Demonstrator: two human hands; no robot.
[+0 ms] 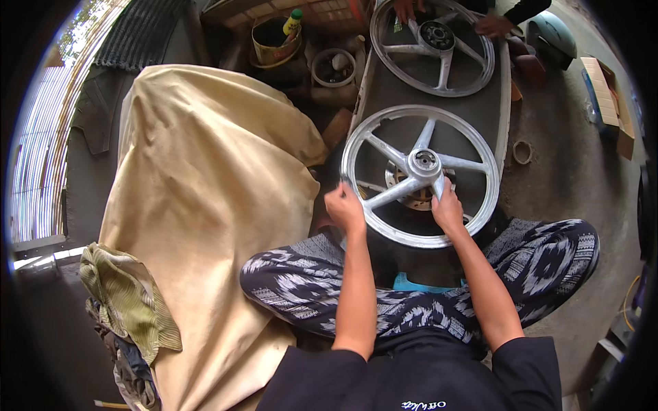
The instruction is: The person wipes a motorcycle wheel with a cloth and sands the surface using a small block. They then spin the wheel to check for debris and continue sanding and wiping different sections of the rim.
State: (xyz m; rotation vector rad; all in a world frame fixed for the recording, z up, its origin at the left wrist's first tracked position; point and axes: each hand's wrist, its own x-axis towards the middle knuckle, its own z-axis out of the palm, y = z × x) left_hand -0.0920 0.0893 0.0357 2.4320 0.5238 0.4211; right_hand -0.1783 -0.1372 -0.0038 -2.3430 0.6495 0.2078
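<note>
Left hand (344, 207) is gripping the rim and right hand (447, 211) a spoke of the alloy wheel (419, 175), which is risking sliding off the surface (504, 103) edge.

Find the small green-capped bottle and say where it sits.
The bottle stands at the top of the head view, left of centre, in a yellow bucket, left of the far wheel.

The near wheel (419, 175) lies flat on the worktop (504, 103), with the left grip (345, 207) on its rim at the near-left and the right grip (447, 209) on a spoke just beside the hub. Beyond both grips lies a second wheel (432, 44). Left of the left grip spreads a draped cloth (205, 205); a bucket (275, 41) stands beyond it.
</note>
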